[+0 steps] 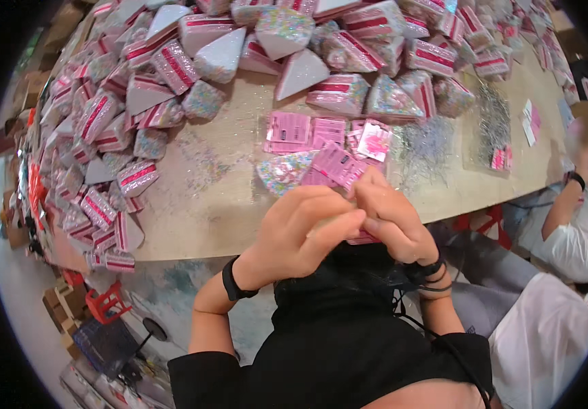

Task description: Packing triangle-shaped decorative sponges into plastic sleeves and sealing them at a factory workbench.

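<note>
My left hand (pixel 307 228) and my right hand (pixel 396 221) meet over the table's near edge, fingertips close together in a pinch. What they hold, if anything, is hidden by the fingers. Just beyond them is a pink printed card (pixel 337 165), very near my right fingers; whether it is touched I cannot tell. A sprinkle-coated toy cake slice (pixel 279 172) lies beside that card, partly covered. Behind it sit stacks of pink cards (pixel 288 128) and a card with a paler picture (pixel 374 140). Some pink shows under my hands.
Glittery cake slices (pixel 175 67) are heaped along the table's far and left sides. Loose silvery strands (pixel 427 146) lie right of the cards, beside a clear tray (pixel 490 129) of more strands. Other people (pixel 573 225) sit at the right. A red stool (pixel 108 302) stands lower left.
</note>
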{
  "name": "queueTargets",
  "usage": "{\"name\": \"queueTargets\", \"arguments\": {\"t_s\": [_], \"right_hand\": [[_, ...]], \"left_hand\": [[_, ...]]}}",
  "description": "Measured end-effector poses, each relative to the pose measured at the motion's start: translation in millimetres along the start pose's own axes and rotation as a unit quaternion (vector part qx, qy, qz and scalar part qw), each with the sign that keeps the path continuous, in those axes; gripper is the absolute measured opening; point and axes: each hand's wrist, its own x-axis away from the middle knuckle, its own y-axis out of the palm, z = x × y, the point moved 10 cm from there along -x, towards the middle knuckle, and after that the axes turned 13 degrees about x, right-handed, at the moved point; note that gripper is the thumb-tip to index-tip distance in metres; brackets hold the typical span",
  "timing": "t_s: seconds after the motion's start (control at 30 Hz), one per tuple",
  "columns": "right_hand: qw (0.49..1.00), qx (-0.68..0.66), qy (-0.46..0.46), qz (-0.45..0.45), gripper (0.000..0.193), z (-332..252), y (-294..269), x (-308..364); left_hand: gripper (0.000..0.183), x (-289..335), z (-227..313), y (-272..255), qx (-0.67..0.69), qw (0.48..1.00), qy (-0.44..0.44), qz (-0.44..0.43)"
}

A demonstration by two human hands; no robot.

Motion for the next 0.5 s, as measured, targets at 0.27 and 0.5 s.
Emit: {"name": "queueTargets", "arguments": {"t_s": [0.27, 0.5], "right_hand": [[0.988, 0.071, -0.054, -0.129, 0.008, -27, 14, -12], [0.985, 0.056, -0.068, -0.146, 0.006, -31, 12, -21]], "left_hand": [[0.035, -3, 17, -16, -0.038, 0.997, -0.02, -0.06], [0.02, -13, 52, -11, -0.232, 0.965, 0.096, -0.073]]}}
